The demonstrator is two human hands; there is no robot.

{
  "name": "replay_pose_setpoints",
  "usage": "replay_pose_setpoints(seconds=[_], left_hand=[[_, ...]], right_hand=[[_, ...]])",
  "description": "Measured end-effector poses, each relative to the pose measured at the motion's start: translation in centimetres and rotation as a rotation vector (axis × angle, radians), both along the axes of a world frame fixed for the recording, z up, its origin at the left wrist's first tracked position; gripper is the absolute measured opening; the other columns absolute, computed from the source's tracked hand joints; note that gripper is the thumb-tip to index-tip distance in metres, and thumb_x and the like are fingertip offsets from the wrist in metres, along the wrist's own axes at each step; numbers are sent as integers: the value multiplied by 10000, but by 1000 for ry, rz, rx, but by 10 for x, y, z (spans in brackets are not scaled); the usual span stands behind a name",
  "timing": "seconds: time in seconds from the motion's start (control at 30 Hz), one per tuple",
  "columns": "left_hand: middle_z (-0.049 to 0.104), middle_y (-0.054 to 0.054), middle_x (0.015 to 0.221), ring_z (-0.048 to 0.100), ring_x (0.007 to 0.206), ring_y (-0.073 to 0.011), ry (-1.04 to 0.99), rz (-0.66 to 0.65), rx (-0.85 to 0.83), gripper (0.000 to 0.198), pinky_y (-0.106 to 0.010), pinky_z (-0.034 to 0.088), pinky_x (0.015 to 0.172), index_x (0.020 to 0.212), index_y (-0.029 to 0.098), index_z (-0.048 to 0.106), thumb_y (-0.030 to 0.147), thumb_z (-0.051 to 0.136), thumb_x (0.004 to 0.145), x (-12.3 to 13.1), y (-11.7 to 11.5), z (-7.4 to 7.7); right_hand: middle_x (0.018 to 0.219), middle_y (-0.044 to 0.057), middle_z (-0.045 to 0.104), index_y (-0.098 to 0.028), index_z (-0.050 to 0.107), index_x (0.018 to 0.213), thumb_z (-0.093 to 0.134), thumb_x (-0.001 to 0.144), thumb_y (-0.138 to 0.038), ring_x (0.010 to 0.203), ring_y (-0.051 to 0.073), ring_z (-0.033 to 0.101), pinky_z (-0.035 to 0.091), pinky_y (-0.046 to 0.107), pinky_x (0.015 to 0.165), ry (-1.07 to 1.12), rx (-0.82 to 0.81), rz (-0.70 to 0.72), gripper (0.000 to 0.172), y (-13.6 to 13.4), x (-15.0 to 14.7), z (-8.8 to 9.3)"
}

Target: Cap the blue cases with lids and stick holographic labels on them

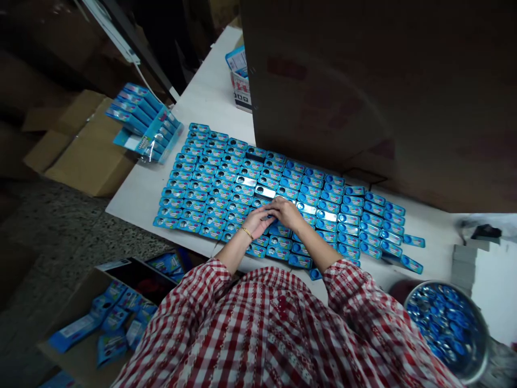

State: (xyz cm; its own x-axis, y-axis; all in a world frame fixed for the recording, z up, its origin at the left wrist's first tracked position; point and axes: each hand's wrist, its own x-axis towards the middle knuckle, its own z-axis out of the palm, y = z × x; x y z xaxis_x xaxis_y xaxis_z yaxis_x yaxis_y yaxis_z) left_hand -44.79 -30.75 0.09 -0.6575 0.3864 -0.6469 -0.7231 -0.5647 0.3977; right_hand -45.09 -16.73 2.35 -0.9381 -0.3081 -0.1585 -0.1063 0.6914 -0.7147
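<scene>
My left hand [257, 222], with a gold bangle at the wrist, and my right hand [286, 212] meet over the middle of the table. Their fingers are bent and pressed together at the tips; whatever they hold is too small or hidden to make out. Beneath and around them lie rows of small blue printed packs [212, 213], set close together. Packs on the left show a dark round spot, while packs on the right [349, 240] show a plain blue circle. My hands cover part of the rows between.
A metal bowl [482, 328] of small round blue and silver pieces stands at right. A large cardboard box [323, 108] walls off the back. Upright blue packs fill a clear display holder [155, 140] at left. An open carton [72, 334] with blue packs is at lower left.
</scene>
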Motion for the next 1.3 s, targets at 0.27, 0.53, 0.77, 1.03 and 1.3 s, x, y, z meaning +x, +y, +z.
replay_pose_setpoints(seconds=[0.27, 0.53, 0.77, 1.03, 1.3], left_hand=[[663, -89, 856, 646, 874, -158, -57, 34, 9, 154, -340, 479, 934, 835, 76, 652, 15, 534, 758, -6, -4, -3], [658, -87, 789, 652, 853, -152, -77, 62, -98, 139, -308, 502, 891, 837, 76, 639, 8, 545, 760, -11, -11, 2], [662, -79, 779, 657, 821, -144, -84, 66, -120, 151, -268, 524, 816, 827, 85, 623, -6, 533, 746, -9, -15, 3], [628, -47, 677, 635, 650, -119, -94, 90, -271, 143, -207, 506, 605, 828, 100, 618, 3, 572, 733, -8, -18, 1], [634, -56, 688, 628, 654, -117, -81, 102, -266, 130, -209, 499, 607, 816, 103, 620, 15, 587, 726, -7, -17, 3]], right_hand=[[900, 39, 624, -162, 609, 924, 488, 828, -203, 792, 144, 597, 466, 266, 736, -80, -120, -275, 160, 16, -16, -5], [1028, 137, 645, -160, 624, 1014, 604, 767, -217, 975, 255, 595, 452, 327, 799, -275, 566, -318, 254, 27, -81, -12], [1147, 173, 592, -138, 557, 1173, 705, 708, -289, 1074, 284, 559, 454, 372, 840, -460, 692, -294, 511, 18, -108, -16], [1088, 64, 624, -228, 615, 1104, 582, 809, -258, 989, 208, 576, 432, 287, 802, -161, 473, -144, 298, 45, -46, -14], [1026, 39, 638, -194, 690, 935, 563, 795, -189, 953, 159, 580, 415, 227, 824, -143, 415, -36, 189, 51, -33, -19]])
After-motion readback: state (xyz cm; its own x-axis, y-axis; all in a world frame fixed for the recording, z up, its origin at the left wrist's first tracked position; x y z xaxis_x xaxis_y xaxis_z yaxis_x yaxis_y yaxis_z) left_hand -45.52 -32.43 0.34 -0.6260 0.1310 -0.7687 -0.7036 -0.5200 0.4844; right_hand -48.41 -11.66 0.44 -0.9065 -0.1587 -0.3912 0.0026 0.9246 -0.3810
